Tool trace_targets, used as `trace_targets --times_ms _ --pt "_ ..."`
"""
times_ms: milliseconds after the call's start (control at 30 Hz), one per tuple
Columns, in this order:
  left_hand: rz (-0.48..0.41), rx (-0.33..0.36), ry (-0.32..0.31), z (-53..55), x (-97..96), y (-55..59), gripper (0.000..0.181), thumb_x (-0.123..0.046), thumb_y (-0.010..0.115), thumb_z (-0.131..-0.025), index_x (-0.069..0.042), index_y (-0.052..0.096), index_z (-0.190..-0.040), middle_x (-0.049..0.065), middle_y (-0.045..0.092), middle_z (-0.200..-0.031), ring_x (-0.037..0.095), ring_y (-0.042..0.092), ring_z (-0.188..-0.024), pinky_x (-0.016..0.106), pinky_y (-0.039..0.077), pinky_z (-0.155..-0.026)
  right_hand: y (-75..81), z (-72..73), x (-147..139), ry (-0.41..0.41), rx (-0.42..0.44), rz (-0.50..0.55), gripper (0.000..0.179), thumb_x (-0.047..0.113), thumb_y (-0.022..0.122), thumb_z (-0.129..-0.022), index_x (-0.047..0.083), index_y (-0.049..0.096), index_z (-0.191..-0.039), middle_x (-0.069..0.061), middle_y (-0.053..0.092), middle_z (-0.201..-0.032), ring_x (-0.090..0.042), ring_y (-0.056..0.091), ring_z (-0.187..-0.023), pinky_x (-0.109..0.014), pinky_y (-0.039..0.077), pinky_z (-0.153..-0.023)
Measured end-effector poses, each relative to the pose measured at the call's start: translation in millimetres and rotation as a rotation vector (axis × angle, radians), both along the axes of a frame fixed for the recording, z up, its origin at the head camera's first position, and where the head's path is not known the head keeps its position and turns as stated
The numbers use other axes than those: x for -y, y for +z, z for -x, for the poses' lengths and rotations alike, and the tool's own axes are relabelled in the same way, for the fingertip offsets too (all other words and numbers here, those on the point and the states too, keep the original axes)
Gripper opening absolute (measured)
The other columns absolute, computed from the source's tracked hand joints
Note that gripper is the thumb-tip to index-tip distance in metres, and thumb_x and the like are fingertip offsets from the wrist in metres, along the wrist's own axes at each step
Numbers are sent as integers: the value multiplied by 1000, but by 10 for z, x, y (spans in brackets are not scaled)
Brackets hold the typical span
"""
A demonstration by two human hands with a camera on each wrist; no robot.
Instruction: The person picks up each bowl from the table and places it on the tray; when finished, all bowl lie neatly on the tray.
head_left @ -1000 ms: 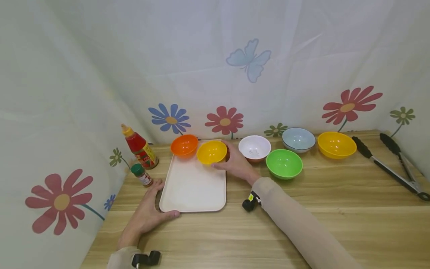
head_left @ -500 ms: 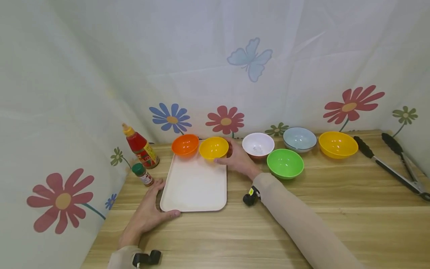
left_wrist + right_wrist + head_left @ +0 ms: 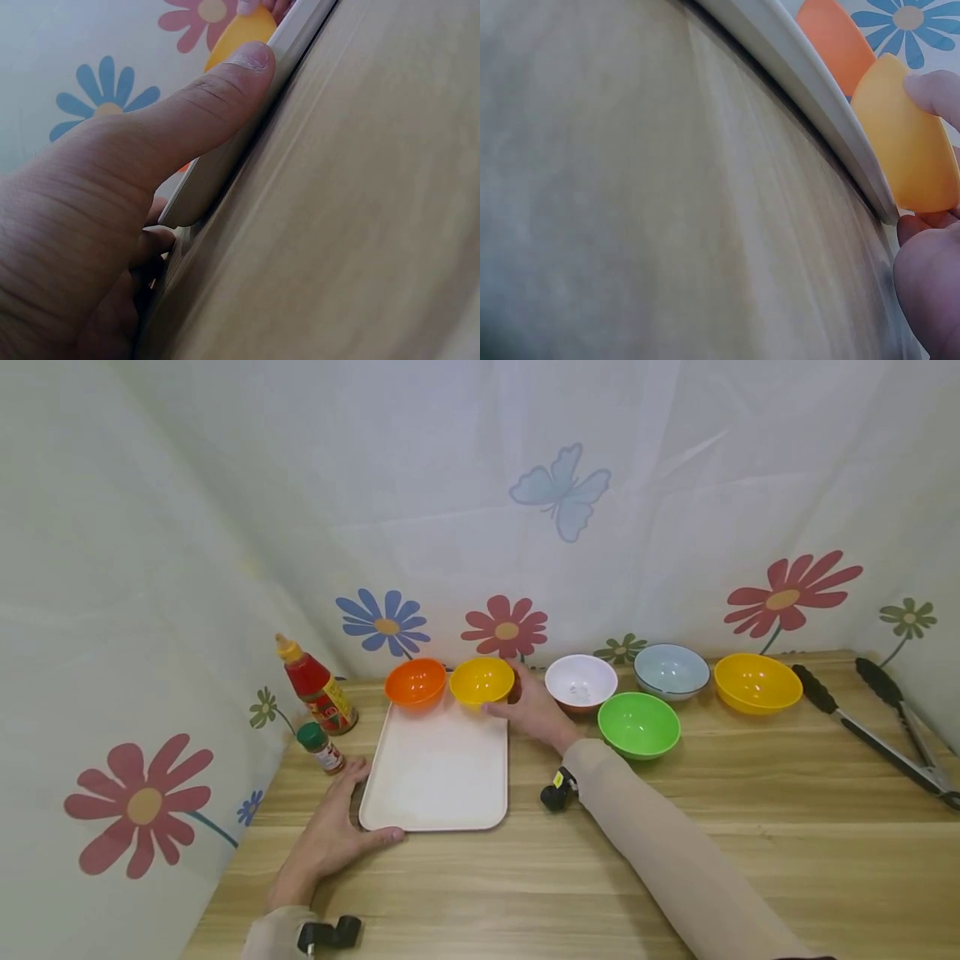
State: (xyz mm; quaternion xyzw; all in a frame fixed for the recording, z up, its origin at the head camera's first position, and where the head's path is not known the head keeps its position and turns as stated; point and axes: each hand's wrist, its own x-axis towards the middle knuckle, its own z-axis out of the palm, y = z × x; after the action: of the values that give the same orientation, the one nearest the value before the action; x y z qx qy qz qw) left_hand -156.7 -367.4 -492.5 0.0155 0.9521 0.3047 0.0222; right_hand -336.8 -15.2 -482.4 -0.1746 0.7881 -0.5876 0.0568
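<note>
In the head view, my right hand [image 3: 536, 708] grips a small yellow bowl [image 3: 480, 682] from its right side, thumb toward the near side. The bowl sits at the far right corner of a cream tray [image 3: 435, 777]. In the right wrist view, the thumb lies on the wall of the yellow bowl [image 3: 907, 142], with other fingers low beside it. An orange bowl [image 3: 415, 683] stands left of it at the tray's far left corner. My left hand [image 3: 330, 835] spreads around the tray's near left corner, thumb along the front edge, fingers by the left side.
A red sauce bottle [image 3: 318, 689] and a green-capped spice jar [image 3: 321, 747] stand left of the tray. Right of it are a white bowl [image 3: 581, 679], a green bowl [image 3: 639, 725], a light blue bowl [image 3: 671, 670], a larger yellow bowl [image 3: 757, 683] and black-tipped tongs [image 3: 885, 743].
My right hand has moved the yellow bowl slightly back and right, toward the tray's far edge. The white bowl has shifted a little to the right. My left hand has stayed put.
</note>
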Motion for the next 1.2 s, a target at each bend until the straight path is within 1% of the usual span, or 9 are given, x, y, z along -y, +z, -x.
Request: trace_targets --times_ms 133,267,367,500,600,667,867,1033,1200 --pt "6 5 3 5 -3 -9 137 -70 98 -73 -9 30 -174 21 19 -185 47 10 -171 74 16 -136 -2 17 -7 -6 5 12 99 26 88 -99 14 25 -174 -8 40 -175 -30 50 -153 -47 43 -132" --pt "11 8 2 2 -8 2 136 -70 97 -74 -10 30 -175 22 19 -184 49 10 -171 75 16 -135 -10 33 -22 26 -19 23 98 27 87 -100 14 24 -175 -8 40 -175 -31 49 -154 -47 42 -133" --pt "19 10 -2 1 -15 9 135 -70 96 -75 -10 30 -175 23 19 -184 50 10 -171 76 16 -135 -15 39 -34 37 -28 16 103 28 86 -101 15 18 -178 -8 34 -180 -31 46 -158 -47 40 -133" --pt "19 9 -7 -2 -18 6 134 -70 96 -75 -10 30 -175 24 19 -184 51 11 -170 76 16 -135 24 37 -28 14 -15 -25 115 33 88 -99 17 8 -180 -6 21 -186 -29 35 -166 -48 33 -137" --pt "12 7 -5 -3 -18 6 135 -70 97 -75 -9 30 -175 24 19 -184 50 11 -170 76 16 -135 102 29 -16 -13 -26 -45 119 36 91 -96 18 9 -180 -7 22 -186 -30 31 -168 -52 29 -139" --pt "10 5 -3 -2 -14 3 135 -70 97 -74 -10 30 -175 24 19 -184 50 11 -170 76 16 -135 164 23 -9 -30 -39 -37 117 36 91 -95 19 12 -180 -7 25 -185 -32 33 -166 -55 30 -138" --pt "14 4 -9 18 -12 -18 135 -71 97 -74 -11 30 -175 24 19 -184 51 11 -170 77 16 -134 315 -27 -39 -60 -82 30 113 36 92 -95 25 18 -179 -3 26 -184 -38 39 -161 -59 38 -134" --pt "9 -2 -11 20 -18 -29 136 -70 97 -74 -10 30 -175 24 19 -184 51 11 -170 77 16 -134 476 -99 -72 -59 -155 97 108 35 92 -95 19 24 -177 -7 33 -181 -40 38 -161 -62 39 -133" --pt "12 4 -9 21 -8 -30 136 -70 97 -74 -9 29 -175 24 18 -184 51 11 -170 78 16 -134 679 -203 -142 -38 -225 136 108 31 92 -95 16 23 -177 -15 37 -177 -43 38 -161 -58 37 -135"
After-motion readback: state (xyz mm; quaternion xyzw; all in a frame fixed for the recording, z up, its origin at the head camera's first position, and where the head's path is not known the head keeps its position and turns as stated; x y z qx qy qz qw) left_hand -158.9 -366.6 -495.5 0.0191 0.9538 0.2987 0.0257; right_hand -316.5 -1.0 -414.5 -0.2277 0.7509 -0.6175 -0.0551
